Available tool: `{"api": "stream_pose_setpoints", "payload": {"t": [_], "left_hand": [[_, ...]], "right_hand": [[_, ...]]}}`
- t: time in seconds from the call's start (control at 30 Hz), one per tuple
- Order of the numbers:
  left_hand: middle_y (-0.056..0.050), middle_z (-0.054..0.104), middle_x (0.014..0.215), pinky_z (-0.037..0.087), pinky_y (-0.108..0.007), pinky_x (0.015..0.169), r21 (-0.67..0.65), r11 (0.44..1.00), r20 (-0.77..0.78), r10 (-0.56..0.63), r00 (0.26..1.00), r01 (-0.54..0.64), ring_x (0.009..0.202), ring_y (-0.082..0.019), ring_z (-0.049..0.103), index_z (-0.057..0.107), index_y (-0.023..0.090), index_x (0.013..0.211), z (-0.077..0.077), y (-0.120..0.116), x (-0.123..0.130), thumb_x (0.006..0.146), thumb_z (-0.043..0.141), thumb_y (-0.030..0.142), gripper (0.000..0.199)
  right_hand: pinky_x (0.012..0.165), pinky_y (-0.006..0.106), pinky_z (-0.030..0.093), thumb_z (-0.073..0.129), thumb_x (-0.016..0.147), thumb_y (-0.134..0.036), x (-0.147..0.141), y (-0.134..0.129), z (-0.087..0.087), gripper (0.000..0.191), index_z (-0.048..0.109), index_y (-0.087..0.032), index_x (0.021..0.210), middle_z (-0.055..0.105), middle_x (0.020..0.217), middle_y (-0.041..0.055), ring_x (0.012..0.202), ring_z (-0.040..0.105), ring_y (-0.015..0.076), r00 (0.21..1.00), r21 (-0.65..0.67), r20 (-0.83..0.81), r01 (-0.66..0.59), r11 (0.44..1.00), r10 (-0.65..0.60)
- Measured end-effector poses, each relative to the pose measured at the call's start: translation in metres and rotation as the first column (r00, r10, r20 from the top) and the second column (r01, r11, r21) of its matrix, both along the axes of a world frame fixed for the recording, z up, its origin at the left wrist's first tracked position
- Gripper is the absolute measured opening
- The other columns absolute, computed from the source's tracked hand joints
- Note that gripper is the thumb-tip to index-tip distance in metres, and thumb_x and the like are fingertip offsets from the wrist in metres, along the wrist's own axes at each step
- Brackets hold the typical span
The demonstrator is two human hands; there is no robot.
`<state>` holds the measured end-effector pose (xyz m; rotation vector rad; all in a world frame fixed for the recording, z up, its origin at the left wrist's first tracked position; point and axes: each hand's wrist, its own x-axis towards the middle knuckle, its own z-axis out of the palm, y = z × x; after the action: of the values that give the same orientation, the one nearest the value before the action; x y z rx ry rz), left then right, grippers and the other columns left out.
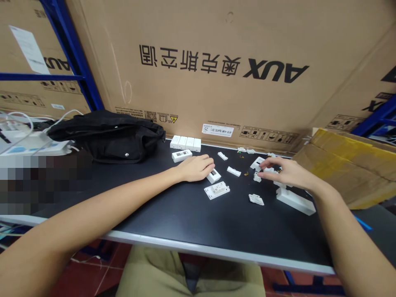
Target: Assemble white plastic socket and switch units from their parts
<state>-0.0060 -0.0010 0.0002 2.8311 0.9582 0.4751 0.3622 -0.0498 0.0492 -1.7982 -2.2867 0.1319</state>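
Note:
My left hand (196, 167) lies on the black tabletop, its fingers curled over one end of a white plastic housing (214, 176) with a rectangular window. Just in front of it is a flat white plate with a raised middle (217, 190). My right hand (289, 172) hovers at the right, thumb and forefinger apart. Close to its thumb tip is a small white plastic piece (257, 177); whether they touch I cannot tell. Behind those fingers lies a white frame with an opening (257, 164), partly covered. A long white block (295, 201) lies below my right wrist.
Small white parts (234, 171) and a ridged piece (256, 199) lie between my hands. At the back, white boxes (185, 143) stand in a row beside a windowed housing (182, 155). A black bag (108, 136) is left; cardboard boxes (349, 165) border the right and back.

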Motion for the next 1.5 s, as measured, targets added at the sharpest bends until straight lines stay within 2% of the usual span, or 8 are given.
{"api": "stream_pose_setpoints", "payload": {"t": [0.13, 0.3, 0.57, 0.73, 1.13, 1.3, 1.4, 1.5], "left_hand": [[-0.006, 0.064, 0.108, 0.053, -0.034, 0.079, 0.005, 1.0, 0.0, 0.001, 1.0, -0.001, 0.094, -0.022, 0.066, 0.064, 0.021, 0.105, -0.003, 0.002, -0.001, 0.11, 0.028, 0.04, 0.041], [-0.006, 0.064, 0.107, 0.053, -0.034, 0.079, 0.011, 1.0, 0.001, -0.002, 1.0, 0.002, 0.093, -0.022, 0.066, 0.064, 0.021, 0.104, -0.004, 0.003, -0.001, 0.11, 0.029, 0.041, 0.041], [-0.006, 0.064, 0.104, 0.053, -0.034, 0.083, 0.015, 1.0, 0.004, -0.004, 1.0, 0.004, 0.095, -0.022, 0.066, 0.064, 0.021, 0.104, -0.002, 0.002, 0.0, 0.11, 0.029, 0.04, 0.041], [-0.006, 0.063, 0.105, 0.053, -0.035, 0.083, 0.013, 1.0, 0.005, -0.006, 1.0, 0.006, 0.095, -0.023, 0.066, 0.063, 0.02, 0.104, -0.003, 0.003, 0.0, 0.11, 0.029, 0.04, 0.041], [-0.006, 0.063, 0.103, 0.052, -0.035, 0.083, 0.01, 1.0, 0.011, -0.009, 1.0, 0.009, 0.093, -0.022, 0.065, 0.063, 0.021, 0.103, -0.004, 0.004, 0.0, 0.111, 0.028, 0.041, 0.041], [-0.006, 0.063, 0.103, 0.052, -0.034, 0.085, 0.006, 1.0, 0.014, -0.013, 1.0, 0.013, 0.093, -0.021, 0.065, 0.062, 0.021, 0.102, -0.004, 0.005, 0.0, 0.111, 0.028, 0.041, 0.04], [-0.006, 0.062, 0.103, 0.052, -0.034, 0.084, 0.005, 1.0, 0.013, -0.014, 1.0, 0.014, 0.093, -0.022, 0.065, 0.062, 0.021, 0.103, -0.004, 0.004, 0.0, 0.111, 0.028, 0.041, 0.04], [-0.006, 0.063, 0.103, 0.051, -0.035, 0.084, 0.01, 1.0, 0.011, -0.012, 1.0, 0.012, 0.094, -0.022, 0.065, 0.061, 0.021, 0.102, -0.004, 0.004, 0.0, 0.111, 0.028, 0.041, 0.04]], "right_hand": [[0.093, 0.048, 0.057, 0.081, 0.074, -0.067, -0.004, -0.003, -0.001, 0.055, 0.075, -0.03, 0.115, 0.079, 0.12, 0.0073, 0.105, 0.074, 0.0337, 0.998, -0.054, 0.049, -0.032, 0.998, 0.035], [0.085, 0.041, 0.059, 0.08, 0.075, -0.061, -0.013, -0.002, -0.003, 0.047, 0.075, -0.028, 0.107, 0.08, 0.11, 0.0061, 0.097, 0.075, 0.0298, 0.997, -0.077, 0.021, -0.071, 0.994, 0.073], [0.075, 0.04, 0.06, 0.072, 0.073, -0.04, -0.014, 0.004, -0.006, 0.038, 0.07, -0.024, 0.108, 0.073, 0.1, 0.0072, 0.08, 0.071, 0.025, 0.986, 0.097, -0.08, -0.141, 0.985, 0.149], [0.071, 0.039, 0.058, 0.062, 0.075, -0.028, -0.011, 0.008, -0.01, 0.042, 0.069, -0.022, 0.116, 0.068, 0.102, 0.0095, 0.077, 0.067, 0.0232, 0.974, 0.164, 0.04, -0.226, 0.96, 0.223], [0.089, 0.042, 0.059, 0.055, 0.069, -0.005, -0.018, 0.017, -0.019, 0.051, 0.075, -0.026, 0.111, 0.072, 0.113, 0.0109, 0.102, 0.071, 0.0286, 0.938, 0.173, 0.185, -0.326, 0.93, 0.294], [0.098, 0.049, 0.056, 0.058, 0.074, -0.011, -0.022, 0.013, -0.013, 0.047, 0.075, -0.025, 0.116, 0.071, 0.122, 0.013, 0.115, 0.068, 0.0338, 0.933, 0.183, 0.204, -0.333, 0.925, 0.295], [0.086, 0.045, 0.058, 0.064, 0.082, -0.028, -0.021, 0.01, -0.008, 0.038, 0.073, -0.025, 0.118, 0.071, 0.119, 0.0125, 0.1, 0.071, 0.0308, 0.954, 0.176, 0.172, -0.276, 0.945, 0.246], [0.079, 0.042, 0.057, 0.066, 0.083, -0.045, -0.019, 0.007, -0.004, 0.037, 0.073, -0.024, 0.113, 0.075, 0.107, 0.0105, 0.087, 0.072, 0.0282, 0.982, 0.091, 0.085, -0.174, 0.981, 0.166]]}}
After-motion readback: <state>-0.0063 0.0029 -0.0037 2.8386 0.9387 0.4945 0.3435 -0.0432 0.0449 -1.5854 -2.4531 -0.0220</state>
